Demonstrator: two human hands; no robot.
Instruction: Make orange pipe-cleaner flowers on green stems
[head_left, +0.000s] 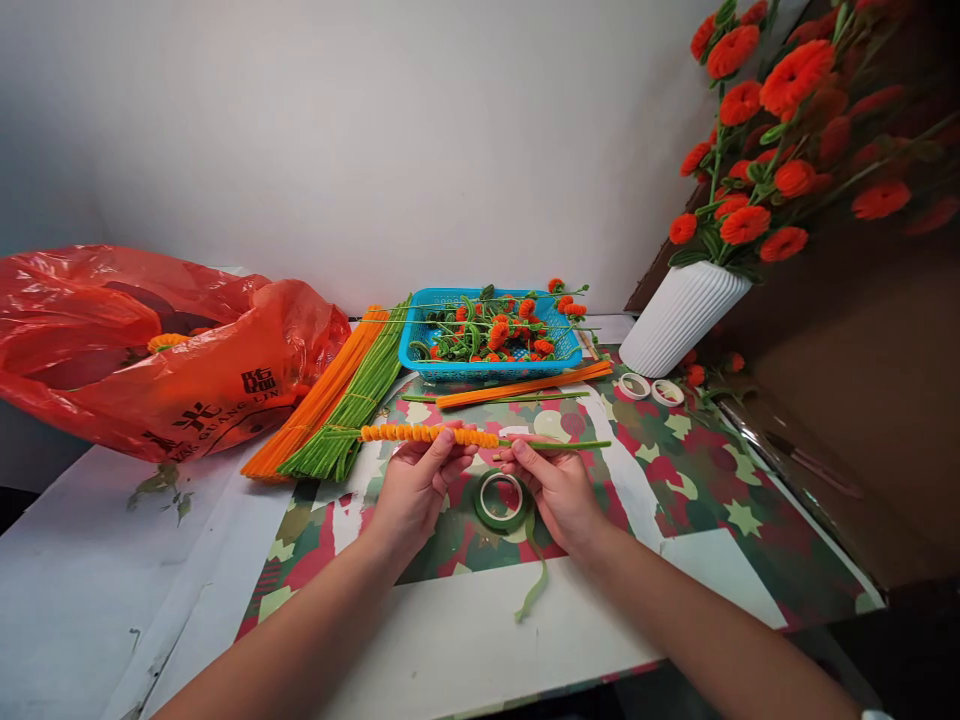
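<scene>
An orange pipe cleaner coil [390, 433] lies level above the table, wound in a row of loops around a green pipe cleaner stem [592, 445]. My left hand [420, 485] pinches the coil between thumb and fingers near its right part. Just past the coil's right end, my right hand [556, 490] is closed on the bare green stem. Below and between both hands, a roll of green floral tape [501, 502] rests on the table, and its loose tail [534, 590] runs toward the front edge.
Behind the hands stands a blue basket [487, 370] of small orange flowers. Orange [315, 400] and green pipe cleaner bundles [349, 410] lie at left, beside a red plastic bag [217, 370]. A white vase [682, 315] of flowers and two white tape rolls [666, 393] are at right.
</scene>
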